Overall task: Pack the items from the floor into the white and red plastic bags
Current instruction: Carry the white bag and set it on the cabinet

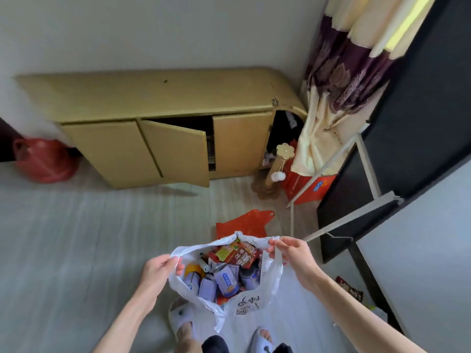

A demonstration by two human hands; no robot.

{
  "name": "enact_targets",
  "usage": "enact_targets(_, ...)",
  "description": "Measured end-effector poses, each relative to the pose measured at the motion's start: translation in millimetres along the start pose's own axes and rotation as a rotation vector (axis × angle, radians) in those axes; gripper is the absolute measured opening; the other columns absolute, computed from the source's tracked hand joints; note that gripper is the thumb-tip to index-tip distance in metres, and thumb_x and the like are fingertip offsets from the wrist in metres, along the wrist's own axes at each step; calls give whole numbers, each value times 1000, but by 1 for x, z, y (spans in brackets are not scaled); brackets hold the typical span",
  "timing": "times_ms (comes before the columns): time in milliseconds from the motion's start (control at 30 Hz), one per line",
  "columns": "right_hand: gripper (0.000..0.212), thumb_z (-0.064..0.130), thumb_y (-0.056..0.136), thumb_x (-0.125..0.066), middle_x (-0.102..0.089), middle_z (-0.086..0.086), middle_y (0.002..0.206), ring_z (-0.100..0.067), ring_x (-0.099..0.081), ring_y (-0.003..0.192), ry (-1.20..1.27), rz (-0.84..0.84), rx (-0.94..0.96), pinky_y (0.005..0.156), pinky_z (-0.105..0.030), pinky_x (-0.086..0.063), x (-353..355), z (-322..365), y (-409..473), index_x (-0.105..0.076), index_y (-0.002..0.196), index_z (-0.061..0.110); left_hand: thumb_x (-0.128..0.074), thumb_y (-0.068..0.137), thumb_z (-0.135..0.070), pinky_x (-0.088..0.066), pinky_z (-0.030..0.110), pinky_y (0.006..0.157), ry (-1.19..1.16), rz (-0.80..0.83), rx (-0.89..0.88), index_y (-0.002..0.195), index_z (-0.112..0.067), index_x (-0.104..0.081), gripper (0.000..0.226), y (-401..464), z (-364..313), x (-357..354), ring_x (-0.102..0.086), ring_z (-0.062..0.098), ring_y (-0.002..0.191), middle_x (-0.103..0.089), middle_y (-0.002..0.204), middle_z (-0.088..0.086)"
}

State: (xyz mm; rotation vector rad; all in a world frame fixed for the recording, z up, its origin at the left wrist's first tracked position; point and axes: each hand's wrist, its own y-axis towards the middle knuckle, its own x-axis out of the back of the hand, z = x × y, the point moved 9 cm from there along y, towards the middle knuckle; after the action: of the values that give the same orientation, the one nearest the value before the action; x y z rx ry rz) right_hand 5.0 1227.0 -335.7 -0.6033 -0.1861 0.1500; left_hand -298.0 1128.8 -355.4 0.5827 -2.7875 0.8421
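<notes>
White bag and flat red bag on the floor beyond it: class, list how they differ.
The white bag is held open by both hands, left and right; the red bag lies untouched. The white bag is full of packets; the red bag looks flat and empty. Both are thin plastic carrier bags.

Person seen from above. Both forearms are bare to the edge of view, with no sleeves, and the left hand [163, 270] and right hand [289, 253] carry no rings or watch. The feet wear pale slip-on slippers, the left slipper [181, 318] and the right slipper [263, 338], open-toed. Dark garment [215, 345] covers the legs.
</notes>
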Motion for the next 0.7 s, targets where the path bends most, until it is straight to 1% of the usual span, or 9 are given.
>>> enact_targets(67,30,7,91,-50,-68,-6,68,-14,-59,63,-27,-8,25,58,-23,-45,-39,21,7,-68,67,9,-48,91,1,-43,28,66,-17,-8,-37,77,8,-64,22,11,-3,33,-55,23,67,-61,65,11)
enact_targets(167,30,4,91,-48,-65,-11,70,-18,-57,61,-23,-23,80,64,-27,-47,-104,56,19,-66,67,5,-49,91,-1,-42,11,53,-18,28,-85,73,-1,-63,23,30,-11,78,-56,13,59,-62,63,6)
enact_targets(300,24,4,91,-49,-63,-11,65,-15,-54,51,-14,-51,130,48,-16,-46,-172,97,35,-65,75,-1,-49,92,-1,-38,6,51,-51,22,-135,71,-6,-61,25,54,-31,144,-54,-4,49,-61,64,5)
enact_targets(367,23,6,91,-50,-62,-9,63,-16,-51,50,-31,-34,144,46,-15,-45,-201,116,42,-66,76,-2,-49,92,-1,-38,5,52,-65,-6,-161,74,-6,-62,22,64,-45,174,-54,-4,49,-61,65,5)
enact_targets(467,26,10,91,-52,-63,-5,59,-12,-51,46,-58,6,203,52,-17,-45,-248,160,58,-67,73,0,-49,92,-2,-39,4,55,-83,-77,-227,75,-8,-62,22,87,-78,222,-58,-1,54,-63,66,4)
enact_targets(500,27,10,91,-52,-62,-5,59,-11,-51,47,-68,24,228,58,-18,-46,-264,177,63,-67,72,-1,-50,92,-3,-41,4,56,-94,-107,-245,77,-10,-63,22,97,-90,238,-59,3,58,-64,67,4)
enact_targets(567,29,13,92,-51,-62,-7,60,-15,-51,53,-87,73,276,70,-28,-44,-295,214,74,-66,74,-5,-51,92,-5,-43,5,59,-106,-173,-290,79,-14,-64,21,115,-117,271,-61,11,65,-65,69,3)
enact_targets(633,30,14,92,-50,-62,-6,60,-17,-50,55,-70,113,321,69,-30,-44,-324,254,83,-66,74,-4,-51,92,-6,-45,6,61,-79,-220,-354,79,-17,-64,22,134,-148,300,-61,12,66,-66,71,1)
enact_targets(700,30,13,93,-48,-62,-3,59,-16,-49,54,-45,165,377,62,-26,-44,-355,297,91,-65,73,-1,-51,92,-6,-43,5,60,-56,-263,-435,79,-18,-65,22,151,-183,328,-61,6,63,-66,70,0)
